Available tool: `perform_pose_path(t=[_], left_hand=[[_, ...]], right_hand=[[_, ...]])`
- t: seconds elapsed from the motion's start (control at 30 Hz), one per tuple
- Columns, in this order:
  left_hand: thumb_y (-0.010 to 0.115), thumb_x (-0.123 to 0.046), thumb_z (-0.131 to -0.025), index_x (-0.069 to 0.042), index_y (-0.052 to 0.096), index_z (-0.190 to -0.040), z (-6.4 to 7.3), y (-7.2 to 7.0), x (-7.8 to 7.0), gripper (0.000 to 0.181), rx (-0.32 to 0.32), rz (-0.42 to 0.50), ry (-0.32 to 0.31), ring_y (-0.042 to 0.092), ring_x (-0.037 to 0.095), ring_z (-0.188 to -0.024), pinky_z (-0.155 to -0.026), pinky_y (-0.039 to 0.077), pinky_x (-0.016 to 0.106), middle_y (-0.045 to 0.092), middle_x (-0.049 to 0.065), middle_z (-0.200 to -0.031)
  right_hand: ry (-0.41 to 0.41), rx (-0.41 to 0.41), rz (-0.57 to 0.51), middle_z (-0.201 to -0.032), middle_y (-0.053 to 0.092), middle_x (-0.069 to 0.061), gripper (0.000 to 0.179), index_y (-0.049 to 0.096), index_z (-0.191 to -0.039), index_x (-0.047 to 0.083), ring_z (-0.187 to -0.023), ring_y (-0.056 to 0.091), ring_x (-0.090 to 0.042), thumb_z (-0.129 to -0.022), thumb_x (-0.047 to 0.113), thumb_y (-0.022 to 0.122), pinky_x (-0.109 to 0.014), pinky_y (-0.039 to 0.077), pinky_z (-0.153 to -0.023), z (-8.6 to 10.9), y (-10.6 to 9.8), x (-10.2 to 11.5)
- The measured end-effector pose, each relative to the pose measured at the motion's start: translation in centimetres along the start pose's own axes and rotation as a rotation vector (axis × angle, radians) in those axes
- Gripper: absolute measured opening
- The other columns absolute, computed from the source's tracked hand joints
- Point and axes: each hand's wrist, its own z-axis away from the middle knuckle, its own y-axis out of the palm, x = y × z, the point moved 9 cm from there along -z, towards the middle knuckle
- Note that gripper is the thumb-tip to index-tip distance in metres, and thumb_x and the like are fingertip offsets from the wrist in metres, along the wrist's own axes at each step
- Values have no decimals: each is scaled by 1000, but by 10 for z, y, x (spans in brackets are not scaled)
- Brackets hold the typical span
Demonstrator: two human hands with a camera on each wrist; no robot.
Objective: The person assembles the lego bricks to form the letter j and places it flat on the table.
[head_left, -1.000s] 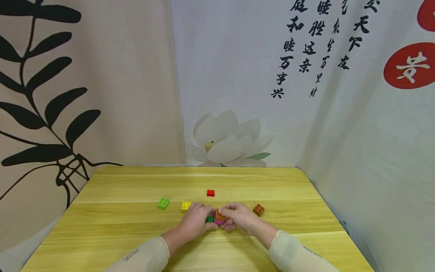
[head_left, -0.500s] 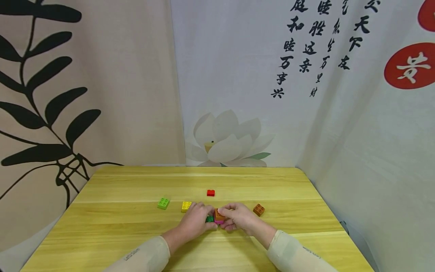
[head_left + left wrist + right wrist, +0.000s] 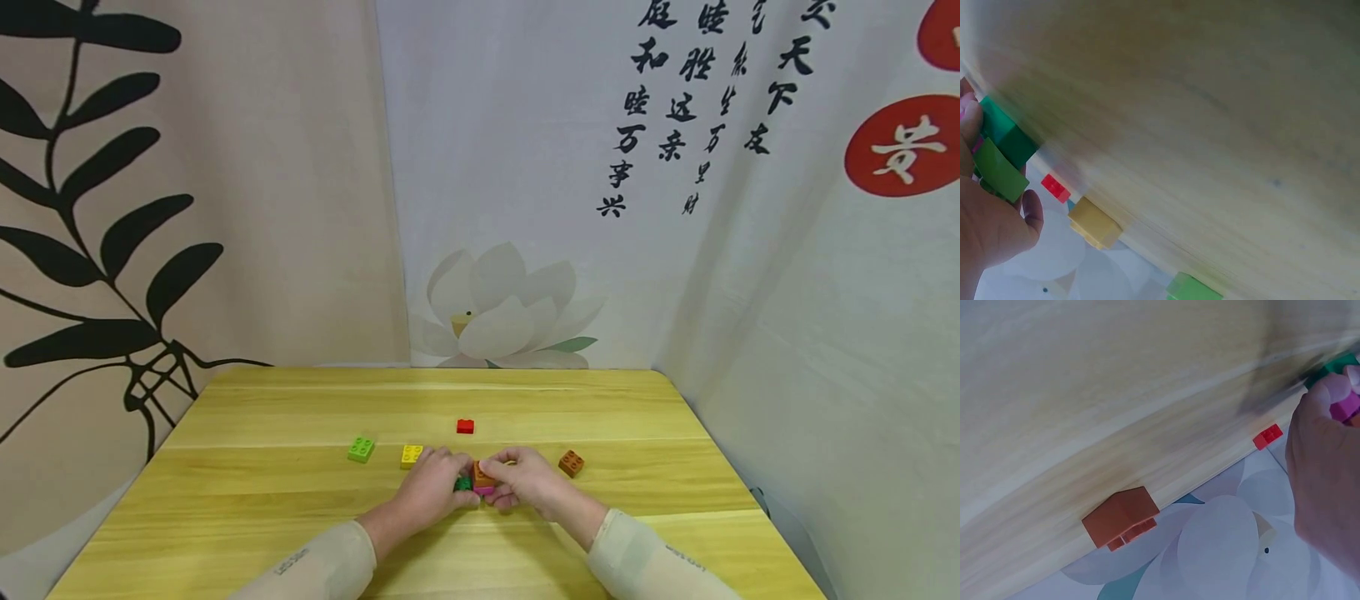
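Note:
In the head view my left hand point(image 3: 430, 490) and right hand point(image 3: 531, 483) meet over a small cluster of toy building bricks near the middle of the table. An orange brick point(image 3: 482, 475) sits on top of a magenta brick point(image 3: 484, 491), and a green brick point(image 3: 462, 483) shows at their left. My right thumb and fingers pinch the orange and magenta bricks from the right. My left hand grips the green side; the left wrist view shows a dark green brick point(image 3: 1007, 132) and a lighter green brick point(image 3: 1001, 170) there. Fingers hide part of the cluster.
On the wooden table point(image 3: 300, 533) lie a lime brick point(image 3: 361, 450) and a yellow brick point(image 3: 411, 456) to the left. A red brick point(image 3: 465, 427) lies farther back, a brown brick point(image 3: 571, 463) to the right. A printed curtain point(image 3: 525, 167) hangs behind the table.

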Motion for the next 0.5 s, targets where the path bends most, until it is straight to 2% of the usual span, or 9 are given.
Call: perform_pose_path(t=[0.5], left_hand=[[90, -41, -86, -11, 77, -119, -1, 1, 2, 47, 7, 18, -13, 62, 13, -93, -93, 48, 42, 78, -5, -102]], right_hand=[[3, 42, -76, -112, 76, -20, 50, 55, -136, -7, -82, 76, -17, -107, 32, 67, -32, 64, -73, -3, 1, -5]])
